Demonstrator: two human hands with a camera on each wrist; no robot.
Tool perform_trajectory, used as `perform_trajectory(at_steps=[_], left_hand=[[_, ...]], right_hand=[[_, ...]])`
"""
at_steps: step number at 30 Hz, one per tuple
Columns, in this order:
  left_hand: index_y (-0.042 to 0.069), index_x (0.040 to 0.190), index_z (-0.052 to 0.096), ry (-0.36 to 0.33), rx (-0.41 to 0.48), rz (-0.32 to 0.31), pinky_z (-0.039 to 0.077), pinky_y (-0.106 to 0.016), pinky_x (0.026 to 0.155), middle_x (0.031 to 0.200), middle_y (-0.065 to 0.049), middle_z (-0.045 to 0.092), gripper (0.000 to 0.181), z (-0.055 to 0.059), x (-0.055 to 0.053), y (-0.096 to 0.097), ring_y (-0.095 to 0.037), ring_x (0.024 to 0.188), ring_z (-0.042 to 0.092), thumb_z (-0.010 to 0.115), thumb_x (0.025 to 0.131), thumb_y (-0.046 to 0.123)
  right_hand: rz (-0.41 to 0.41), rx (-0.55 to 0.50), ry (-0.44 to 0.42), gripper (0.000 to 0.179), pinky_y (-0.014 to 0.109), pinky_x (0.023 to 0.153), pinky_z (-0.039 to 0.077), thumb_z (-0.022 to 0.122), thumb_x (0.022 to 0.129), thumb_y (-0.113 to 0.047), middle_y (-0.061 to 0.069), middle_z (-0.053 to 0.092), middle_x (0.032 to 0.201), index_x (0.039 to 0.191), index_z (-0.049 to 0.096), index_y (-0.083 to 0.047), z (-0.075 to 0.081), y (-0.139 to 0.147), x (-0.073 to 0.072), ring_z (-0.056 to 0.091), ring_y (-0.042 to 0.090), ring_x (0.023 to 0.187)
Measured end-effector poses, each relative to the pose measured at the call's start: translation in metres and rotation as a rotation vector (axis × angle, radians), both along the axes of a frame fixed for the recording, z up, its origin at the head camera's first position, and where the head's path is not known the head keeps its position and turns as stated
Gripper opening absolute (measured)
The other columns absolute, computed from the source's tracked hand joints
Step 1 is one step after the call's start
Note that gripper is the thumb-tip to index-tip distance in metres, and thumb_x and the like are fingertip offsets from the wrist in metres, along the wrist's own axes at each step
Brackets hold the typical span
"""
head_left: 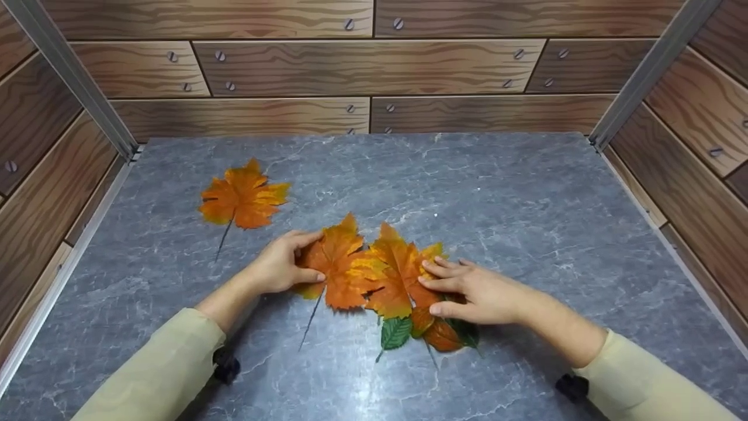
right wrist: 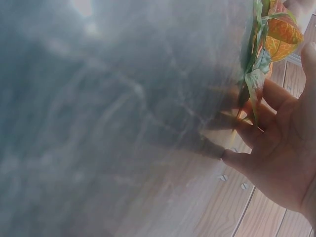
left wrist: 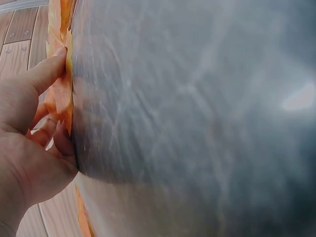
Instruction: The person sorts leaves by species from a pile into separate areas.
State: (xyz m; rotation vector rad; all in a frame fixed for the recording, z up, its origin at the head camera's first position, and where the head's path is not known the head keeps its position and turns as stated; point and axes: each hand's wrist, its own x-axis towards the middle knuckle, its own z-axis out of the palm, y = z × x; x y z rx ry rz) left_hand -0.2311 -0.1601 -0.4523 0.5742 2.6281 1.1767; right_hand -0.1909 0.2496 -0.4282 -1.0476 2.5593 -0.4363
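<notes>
My left hand (head_left: 280, 263) pinches the left edge of an orange artificial maple leaf (head_left: 336, 266), thumb on top and fingers at its far side. The left wrist view shows the thumb pressed on this orange leaf (left wrist: 61, 94), with the other fingers curled behind it. A second orange maple leaf (head_left: 392, 275) overlaps it on the right. My right hand (head_left: 485, 295) rests at that second leaf's right edge, fingers spread and loosely bent. Below it lie a small green leaf (head_left: 395, 333) and rounded orange-red leaves (head_left: 442, 336), partly hidden by the maple leaf and right hand.
Another orange maple leaf (head_left: 242, 196) with a dark stem lies alone at the back left of the grey marbled table (head_left: 526, 193). Wood-plank panels (head_left: 368, 67) and metal rails (head_left: 654, 76) enclose the table at the back and sides.
</notes>
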Motion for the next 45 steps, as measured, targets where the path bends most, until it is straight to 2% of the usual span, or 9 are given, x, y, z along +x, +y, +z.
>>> perform_trajectory(at_steps=[7, 14, 22, 32, 34, 36, 39, 41, 45], left_hand=[[0.002, 0.154, 0.056, 0.019, -0.014, 0.014, 0.047, -0.051, 0.106, 0.143, -0.019, 0.062, 0.076, -0.002, 0.002, -0.001, -0.033, 0.123, 0.059, 0.09, 0.088, 0.022], [0.0, 0.147, 0.062, 0.027, -0.01, 0.022, 0.047, -0.052, 0.11, 0.143, -0.02, 0.064, 0.07, -0.003, 0.003, 0.001, -0.036, 0.129, 0.06, 0.091, 0.088, 0.022], [0.007, 0.146, 0.066, 0.039, -0.056, 0.077, 0.047, -0.051, 0.111, 0.142, -0.013, 0.068, 0.067, 0.003, 0.005, 0.004, -0.034, 0.131, 0.06, 0.092, 0.087, 0.026], [0.011, 0.156, 0.056, -0.036, 0.126, 0.103, 0.056, -0.044, 0.099, 0.155, -0.011, 0.057, 0.067, 0.016, 0.001, 0.0, -0.028, 0.131, 0.062, 0.082, 0.095, 0.009], [0.012, 0.158, 0.053, -0.032, 0.146, 0.12, 0.058, -0.04, 0.092, 0.159, -0.01, 0.053, 0.069, 0.019, 0.0, -0.002, -0.026, 0.122, 0.066, 0.082, 0.095, 0.009], [0.015, 0.161, 0.05, -0.021, 0.158, 0.143, 0.057, -0.036, 0.079, 0.159, -0.01, 0.052, 0.073, 0.022, 0.0, -0.003, -0.023, 0.1, 0.068, 0.082, 0.095, 0.01], [0.018, 0.164, 0.044, 0.01, 0.172, 0.173, 0.051, -0.031, 0.065, 0.155, -0.013, 0.055, 0.081, 0.026, -0.001, -0.005, -0.02, 0.075, 0.061, 0.083, 0.094, 0.01], [0.019, 0.166, 0.04, 0.039, 0.182, 0.194, 0.048, -0.029, 0.06, 0.149, -0.016, 0.058, 0.086, 0.03, -0.003, -0.007, -0.018, 0.069, 0.056, 0.084, 0.093, 0.01], [0.021, 0.166, 0.041, 0.099, 0.208, 0.253, 0.051, -0.026, 0.061, 0.145, -0.017, 0.062, 0.088, 0.039, -0.007, -0.01, -0.018, 0.075, 0.061, 0.086, 0.091, 0.009]], right_hand=[[0.009, 0.001, 0.0, 0.071, 0.066, 0.124, 0.014, 0.048, 0.106, -0.065, 0.007, 0.029, 0.171, 0.159, 0.051, -0.017, 0.0, -0.001, 0.0, 0.022, 0.037, 0.159], [0.017, -0.003, 0.008, 0.07, 0.064, 0.125, 0.014, 0.049, 0.107, -0.063, 0.008, 0.029, 0.171, 0.159, 0.051, -0.016, -0.001, -0.002, -0.002, 0.022, 0.036, 0.159], [0.02, -0.005, 0.009, 0.07, 0.065, 0.125, 0.015, 0.049, 0.107, -0.062, 0.009, 0.029, 0.171, 0.158, 0.052, -0.015, 0.0, -0.002, -0.002, 0.023, 0.037, 0.159], [0.014, -0.017, 0.005, 0.067, 0.065, 0.125, 0.015, 0.051, 0.108, -0.059, 0.008, 0.03, 0.171, 0.159, 0.052, -0.015, 0.002, 0.001, -0.001, 0.022, 0.036, 0.159], [0.015, -0.017, 0.003, 0.067, 0.065, 0.125, 0.015, 0.051, 0.108, -0.06, 0.008, 0.029, 0.171, 0.159, 0.051, -0.015, 0.002, 0.001, -0.001, 0.022, 0.036, 0.159], [0.016, -0.017, 0.002, 0.068, 0.065, 0.125, 0.015, 0.051, 0.108, -0.06, 0.008, 0.029, 0.171, 0.159, 0.051, -0.015, 0.001, 0.0, -0.001, 0.022, 0.036, 0.159], [0.015, -0.014, 0.001, 0.067, 0.065, 0.125, 0.015, 0.051, 0.108, -0.06, 0.008, 0.029, 0.171, 0.159, 0.051, -0.015, 0.001, 0.0, -0.001, 0.021, 0.037, 0.159], [0.015, -0.012, 0.002, 0.067, 0.065, 0.125, 0.015, 0.051, 0.108, -0.06, 0.008, 0.029, 0.171, 0.159, 0.051, -0.015, 0.0, 0.0, -0.002, 0.022, 0.037, 0.159], [0.017, -0.012, -0.001, 0.067, 0.066, 0.124, 0.015, 0.051, 0.108, -0.06, 0.008, 0.03, 0.171, 0.159, 0.052, -0.015, -0.001, 0.0, -0.002, 0.022, 0.037, 0.159]])
